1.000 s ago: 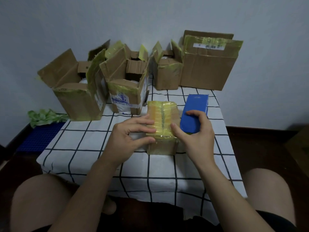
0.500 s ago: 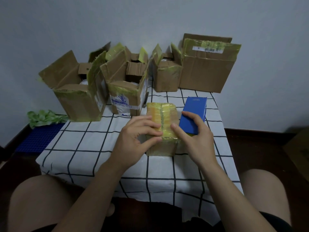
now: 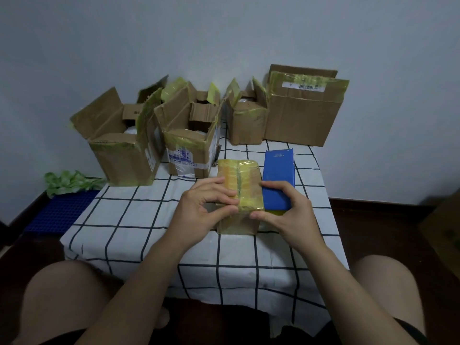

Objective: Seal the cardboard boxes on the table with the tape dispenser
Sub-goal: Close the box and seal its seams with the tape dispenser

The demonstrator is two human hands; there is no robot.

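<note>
A small cardboard box (image 3: 246, 175), its top wrapped in yellowish tape, stands mid-table. My left hand (image 3: 199, 210) grips its near left corner, fingers on the top and thumb at the front. A blue tape dispenser (image 3: 278, 170) lies along the box's right side. My right hand (image 3: 291, 215) curls over the dispenser's near end, and its thumb touches the box's near top edge.
Three open taped boxes (image 3: 119, 155), (image 3: 189, 155), (image 3: 246, 125) and a larger box (image 3: 301, 118) line the back of the checked tablecloth (image 3: 149, 220). A green bundle (image 3: 69, 181) and a blue mat (image 3: 62, 212) lie on the floor at left. My knees flank the table's front edge.
My right hand has drawn the dispenser slightly toward me, its thumb sliding from the box top to the near edge. My left hand's fingers have curled tighter on the box.
</note>
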